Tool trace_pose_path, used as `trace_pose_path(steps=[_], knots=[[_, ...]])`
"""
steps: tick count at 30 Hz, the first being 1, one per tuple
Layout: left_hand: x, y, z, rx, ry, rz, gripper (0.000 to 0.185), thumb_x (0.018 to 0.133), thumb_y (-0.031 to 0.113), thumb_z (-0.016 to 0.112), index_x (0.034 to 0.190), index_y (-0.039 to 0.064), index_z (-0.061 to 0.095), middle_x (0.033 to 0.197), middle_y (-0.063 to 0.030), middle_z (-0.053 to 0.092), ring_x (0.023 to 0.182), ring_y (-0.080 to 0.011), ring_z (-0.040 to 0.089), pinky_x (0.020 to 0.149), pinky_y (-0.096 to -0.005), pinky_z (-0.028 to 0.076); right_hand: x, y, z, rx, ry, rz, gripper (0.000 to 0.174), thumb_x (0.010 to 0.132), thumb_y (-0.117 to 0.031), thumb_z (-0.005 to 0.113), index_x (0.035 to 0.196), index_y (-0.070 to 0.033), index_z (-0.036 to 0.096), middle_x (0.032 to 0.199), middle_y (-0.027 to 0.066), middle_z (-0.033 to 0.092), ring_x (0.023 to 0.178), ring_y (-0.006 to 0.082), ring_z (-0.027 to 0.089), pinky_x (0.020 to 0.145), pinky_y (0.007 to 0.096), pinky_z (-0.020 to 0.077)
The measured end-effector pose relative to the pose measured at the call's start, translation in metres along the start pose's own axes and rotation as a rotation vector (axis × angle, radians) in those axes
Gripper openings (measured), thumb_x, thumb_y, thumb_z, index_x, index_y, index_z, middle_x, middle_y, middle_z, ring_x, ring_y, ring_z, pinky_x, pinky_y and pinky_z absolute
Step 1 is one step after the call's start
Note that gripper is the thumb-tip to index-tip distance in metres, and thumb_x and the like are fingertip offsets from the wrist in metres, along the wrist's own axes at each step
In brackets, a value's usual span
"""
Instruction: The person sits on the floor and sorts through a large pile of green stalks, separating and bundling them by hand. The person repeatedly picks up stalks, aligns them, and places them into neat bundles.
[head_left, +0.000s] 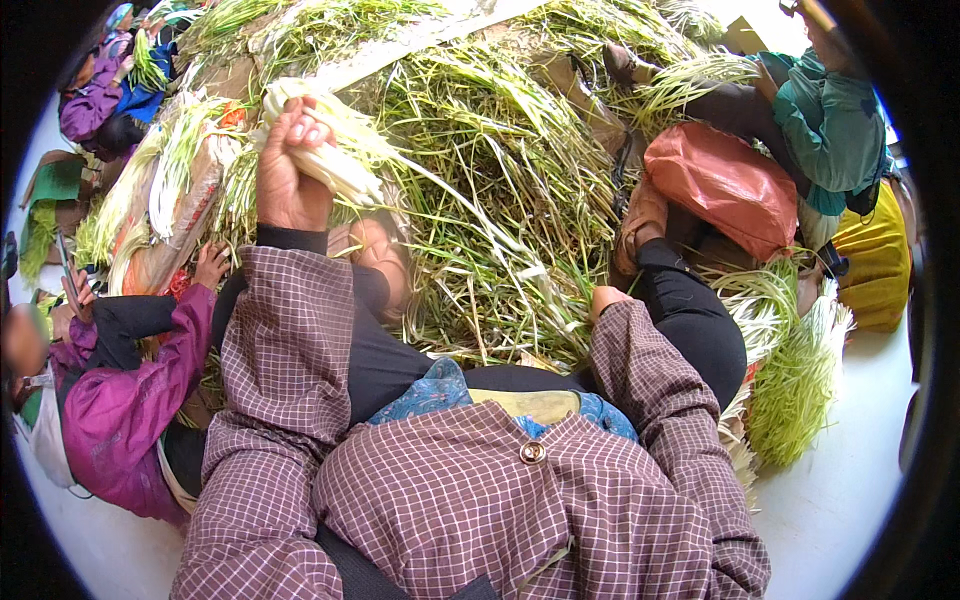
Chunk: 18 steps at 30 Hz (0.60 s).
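Observation:
My left hand (296, 161) is raised and closed around a bundle of pale stalks (341, 171), whitish at the stem ends, like garlic chives or young garlic. My right hand (609, 298) rests low between my knees at the edge of a pile of loose green and yellowed stalks (495, 195). My checked sleeve covers most of that hand, so its fingers and anything in them are hidden. A few long pale stalks (480, 210) stretch across the pile from near my left hand toward my right.
A co-worker in a purple jacket (139, 409) sits close at left, holding a phone-like object. Another person in a teal top (829, 124) sits at right beside a red sack (720, 187). Bundled stalks (799, 382) stand at right; more bundles (180, 165) lie on a sack at left.

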<state>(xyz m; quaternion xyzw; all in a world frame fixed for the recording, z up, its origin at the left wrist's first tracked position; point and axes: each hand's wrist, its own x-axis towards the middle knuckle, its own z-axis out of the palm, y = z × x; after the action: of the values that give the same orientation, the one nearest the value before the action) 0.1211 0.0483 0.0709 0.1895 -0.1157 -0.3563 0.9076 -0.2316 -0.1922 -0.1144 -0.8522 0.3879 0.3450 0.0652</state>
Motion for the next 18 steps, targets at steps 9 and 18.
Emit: trace_pose_path(steps=[9, 18], knots=[[-0.006, -0.02, 0.004, 0.166, 0.053, -0.021, 0.018, 0.088, 0.007, 0.06, 0.097, -0.006, 0.053, 0.062, 0.0024, 0.047, 0.057, -0.0079, 0.044, 0.059, -0.0212, 0.042, 0.021, -0.007, -0.025, 0.068, -0.003, -0.037, 0.032, 0.083, -0.029, 0.065, 0.1, -0.001, 0.066, 0.103, 0.0189, 0.064, 0.095, 0.0329, 0.063, 0.078, 0.041, 0.0513], [-0.004, -0.049, -0.004, 0.127, 0.091, -0.052, 0.012, 0.089, 0.003, 0.056, 0.097, -0.005, 0.053, 0.074, -0.0035, 0.052, 0.061, -0.0084, 0.046, 0.06, -0.0233, 0.044, -0.075, -0.057, -0.105, 1.305, -0.394, -0.89, 0.05, 0.098, -0.043, 0.038, 0.122, -0.002, 0.053, 0.091, 0.01, 0.067, 0.053, 0.0067, 0.058, 0.047, 0.0169, 0.042]])
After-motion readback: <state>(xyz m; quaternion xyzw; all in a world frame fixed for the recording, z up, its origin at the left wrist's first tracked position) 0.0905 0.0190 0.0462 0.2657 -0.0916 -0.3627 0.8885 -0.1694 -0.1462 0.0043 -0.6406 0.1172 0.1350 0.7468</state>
